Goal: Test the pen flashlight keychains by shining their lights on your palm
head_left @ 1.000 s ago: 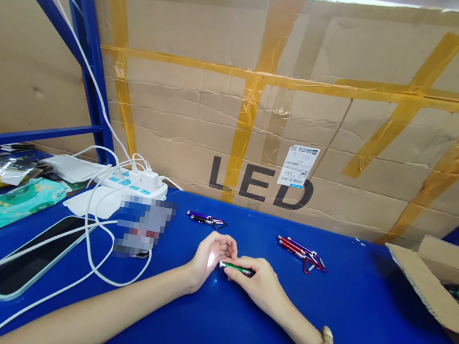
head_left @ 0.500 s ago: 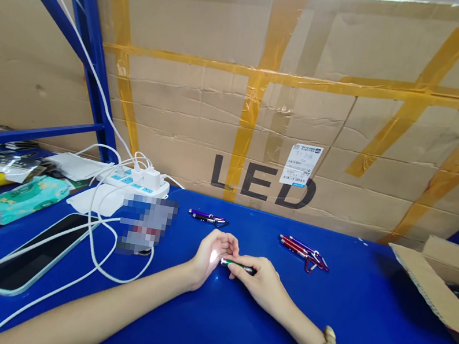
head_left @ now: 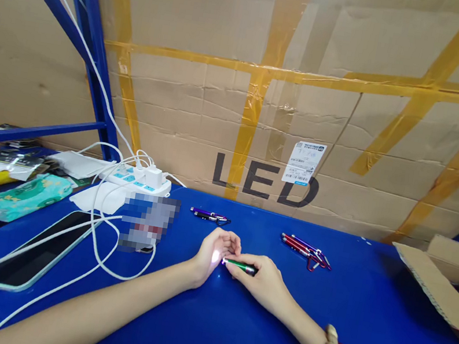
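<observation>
My right hand (head_left: 260, 274) grips a small green flashlight (head_left: 243, 267) between thumb and fingers. Its silver tip is lit and points at my left palm. Facing it, my left hand (head_left: 215, 258) is cupped with the palm turned to the light, and a bright spot falls on the palm. The fingers of my left hand are loosely curled and hold nothing. Beyond my hands, a purple and a black flashlight (head_left: 208, 215) with a clip lie side by side. Farther right is a group of red and purple flashlights (head_left: 305, 251) with carabiner clips.
An open cardboard box (head_left: 435, 283) with more flashlights stands at the right. At the left are a smartphone (head_left: 35, 251), white cables, a power strip (head_left: 140, 181) and a teal patterned pouch (head_left: 23, 197). A large taped carton (head_left: 204, 115) walls off the back of the blue table (head_left: 194, 330).
My right thumb has shifted along the green flashlight, so more of its green body shows. The light spot on my left palm looks slightly pinker. Both hands stay in nearly the same place.
</observation>
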### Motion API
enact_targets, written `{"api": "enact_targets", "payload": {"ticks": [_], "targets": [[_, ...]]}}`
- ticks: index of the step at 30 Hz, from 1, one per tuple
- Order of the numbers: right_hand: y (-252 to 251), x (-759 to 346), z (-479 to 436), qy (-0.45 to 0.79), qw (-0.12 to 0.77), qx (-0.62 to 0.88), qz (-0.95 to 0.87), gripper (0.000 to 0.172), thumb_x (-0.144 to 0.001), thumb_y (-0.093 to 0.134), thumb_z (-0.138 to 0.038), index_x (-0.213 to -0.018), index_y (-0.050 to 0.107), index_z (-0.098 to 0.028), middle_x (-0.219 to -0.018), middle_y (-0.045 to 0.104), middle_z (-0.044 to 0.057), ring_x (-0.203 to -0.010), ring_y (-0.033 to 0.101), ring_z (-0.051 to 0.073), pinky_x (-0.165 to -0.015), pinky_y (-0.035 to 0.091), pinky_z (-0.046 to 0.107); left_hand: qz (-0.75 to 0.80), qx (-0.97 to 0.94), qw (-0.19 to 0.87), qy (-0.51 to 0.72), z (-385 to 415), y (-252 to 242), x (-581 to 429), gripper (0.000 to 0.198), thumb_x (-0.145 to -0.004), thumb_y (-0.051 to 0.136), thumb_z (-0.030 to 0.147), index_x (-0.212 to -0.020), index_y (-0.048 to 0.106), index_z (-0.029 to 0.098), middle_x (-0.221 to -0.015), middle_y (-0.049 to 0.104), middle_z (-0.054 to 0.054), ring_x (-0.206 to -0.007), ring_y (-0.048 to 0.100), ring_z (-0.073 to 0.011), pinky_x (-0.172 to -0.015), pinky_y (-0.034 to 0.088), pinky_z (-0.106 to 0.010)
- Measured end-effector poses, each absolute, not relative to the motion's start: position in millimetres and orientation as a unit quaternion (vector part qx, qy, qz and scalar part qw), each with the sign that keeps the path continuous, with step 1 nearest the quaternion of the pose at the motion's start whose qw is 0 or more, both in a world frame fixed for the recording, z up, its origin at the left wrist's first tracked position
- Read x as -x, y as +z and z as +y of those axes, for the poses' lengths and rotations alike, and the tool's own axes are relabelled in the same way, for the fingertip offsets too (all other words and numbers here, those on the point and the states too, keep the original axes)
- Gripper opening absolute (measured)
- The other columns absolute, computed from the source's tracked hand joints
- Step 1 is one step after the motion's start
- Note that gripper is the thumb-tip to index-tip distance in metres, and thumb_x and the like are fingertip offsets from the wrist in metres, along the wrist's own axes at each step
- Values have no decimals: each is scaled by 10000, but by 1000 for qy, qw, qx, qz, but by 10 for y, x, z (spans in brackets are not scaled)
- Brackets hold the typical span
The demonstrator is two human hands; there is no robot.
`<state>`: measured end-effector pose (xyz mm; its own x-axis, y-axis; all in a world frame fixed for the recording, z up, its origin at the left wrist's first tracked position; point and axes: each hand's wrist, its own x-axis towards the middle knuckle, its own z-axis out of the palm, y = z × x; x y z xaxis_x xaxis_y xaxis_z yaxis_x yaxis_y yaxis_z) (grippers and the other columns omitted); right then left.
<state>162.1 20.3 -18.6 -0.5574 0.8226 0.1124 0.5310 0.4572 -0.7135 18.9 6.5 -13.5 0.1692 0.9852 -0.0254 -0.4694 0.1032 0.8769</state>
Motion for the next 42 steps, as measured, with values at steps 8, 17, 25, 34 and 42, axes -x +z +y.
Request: {"api": "enact_targets", "payload": {"ticks": [8,17,25,34,42], "targets": [[-180,-1607,204,288,226,410,-835,487,-865,340,-489,-594,615,-192,-579,609,-28,-554,527,117,-553,333,215,329,-372,671,550,71,-126,-172,247,-666,373,326,-583,518,143,-589,518,-45,-594,455,-153,-600,329,-257],[-266,-1601,219,321,264,361,-835,299,-819,477,-442,-780,640,-195,-658,598,-19,-563,486,112,-531,350,208,274,-259,735,564,74,-125,-139,302,-706,351,337,-630,544,117,-615,538,-78,-582,496,-161,-537,376,-244],[-233,-1601,186,348,281,323,-834,323,-861,420,-417,-911,649,-194,-801,645,13,-678,544,151,-638,421,242,251,-150,773,563,76,-114,-113,331,-744,346,366,-696,545,105,-660,549,-99,-565,521,-166,-502,397,-241],[-219,-1609,202,337,282,311,-843,447,-897,329,-449,-783,665,-176,-703,588,8,-639,507,132,-590,386,230,303,-264,716,571,65,-112,-167,320,-740,305,317,-605,521,123,-576,521,-69,-519,478,-132,-490,350,-207],[-184,-1626,196,297,248,351,-853,284,-864,458,-400,-1014,670,-286,-744,600,-4,-652,508,118,-577,349,218,324,-321,670,585,62,-141,-189,258,-694,366,336,-614,510,138,-571,515,-43,-550,479,-133,-552,365,-220]]}}
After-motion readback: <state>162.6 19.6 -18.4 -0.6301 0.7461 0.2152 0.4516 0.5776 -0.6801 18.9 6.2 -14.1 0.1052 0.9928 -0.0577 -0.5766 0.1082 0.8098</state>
